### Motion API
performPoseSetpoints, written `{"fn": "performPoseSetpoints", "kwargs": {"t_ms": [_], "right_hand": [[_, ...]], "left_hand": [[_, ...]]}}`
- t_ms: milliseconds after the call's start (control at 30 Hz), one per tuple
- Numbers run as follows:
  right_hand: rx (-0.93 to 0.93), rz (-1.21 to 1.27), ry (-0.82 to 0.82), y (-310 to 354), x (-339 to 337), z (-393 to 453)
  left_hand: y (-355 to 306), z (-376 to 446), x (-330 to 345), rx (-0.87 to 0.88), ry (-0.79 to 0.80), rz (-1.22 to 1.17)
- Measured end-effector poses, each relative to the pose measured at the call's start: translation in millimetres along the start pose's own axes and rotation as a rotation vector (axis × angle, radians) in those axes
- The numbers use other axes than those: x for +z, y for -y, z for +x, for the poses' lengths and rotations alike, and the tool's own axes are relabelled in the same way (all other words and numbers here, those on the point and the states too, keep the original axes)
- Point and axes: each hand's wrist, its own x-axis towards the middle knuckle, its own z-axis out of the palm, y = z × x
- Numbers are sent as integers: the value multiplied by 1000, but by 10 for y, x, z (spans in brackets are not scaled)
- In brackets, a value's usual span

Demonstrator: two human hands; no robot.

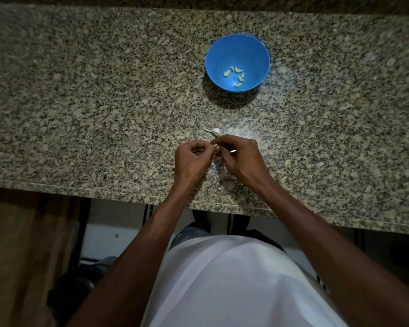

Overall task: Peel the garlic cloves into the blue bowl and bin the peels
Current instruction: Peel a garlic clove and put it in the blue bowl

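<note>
Head view, looking down on a speckled granite counter [104,102].

Left hand [193,158]: raised just above the counter near its front edge, fingers [200,145] curled inward, thumb and forefinger pinching a small pale garlic clove [216,148] at its left side.

Right hand [240,154]: directly beside the left, fingertips meeting it at the same clove, fingers curled and pinching it from the right. A thin pale sliver showing between the fingers of this hand; peel or nail, cannot tell. Clove mostly hidden by both sets of fingers; how much skin is on it, cannot tell.

Garlic piece [214,131]: white, unpeeled, with a short stem pointing left, lying on the counter just beyond the hands, apart from them.

Blue bowl [255,53]: upright on the counter, well beyond the hands and slightly right of them. Peeled cloves [237,72] inside, five counted, yellowish, scattered on the bottom.

Pale papery flecks on the counter below and between the hands, and a few to the right; too small to identify with certainty.

White shirt [234,279] of the person at the lower centre, forearms reaching up over the counter edge. Wooden surface [21,256] at lower left, below the counter.
</note>
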Motion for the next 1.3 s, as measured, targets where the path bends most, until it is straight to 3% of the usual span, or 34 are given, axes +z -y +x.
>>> {"fn": "performPoseSetpoints", "kwargs": {"t_ms": [267,467,833,1067,1300], "right_hand": [[374,593,-67,-83,37,-33],[488,767,23,-107,-102,-7],[448,605,31,-149,-175,-68],[418,498,6,-131,-213,-104],[614,681,-31,-134,-271,-125]], "left_hand": [[0,-15,-21,8,-9,-12],[78,-47,-66,-14,-23,-22],[83,-54,-104,31,40,2],[10,-69,-33,149,166,-39],[-60,-114,177,200,41,57]]}}
